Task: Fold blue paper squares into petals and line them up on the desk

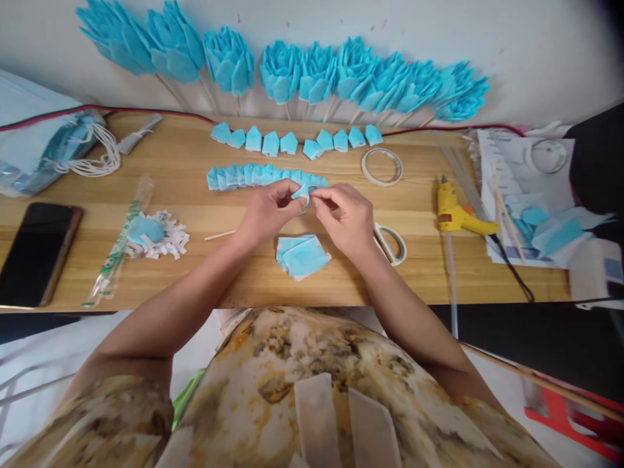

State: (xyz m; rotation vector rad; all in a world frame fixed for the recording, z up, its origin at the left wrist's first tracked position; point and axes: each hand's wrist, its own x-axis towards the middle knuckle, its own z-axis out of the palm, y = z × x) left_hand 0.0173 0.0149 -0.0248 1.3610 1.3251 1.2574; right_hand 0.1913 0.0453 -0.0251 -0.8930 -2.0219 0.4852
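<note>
My left hand (270,211) and my right hand (344,218) meet above the middle of the wooden table (195,162). Both pinch one small blue fabric piece (301,192) between their fingertips. Just beneath them lies a small stack of blue fabric squares (303,255). Behind the hands runs a row of overlapping folded blue petals (263,175), and farther back a second row of separate folded petals (297,140).
Blue fabric flowers on sticks (292,71) lean against the wall. A tape roll (381,166), scissors (390,244) and a yellow glue gun (461,218) lie to the right. A phone (36,250), white scraps (156,237) and masks (63,153) lie left. Papers (526,195) sit far right.
</note>
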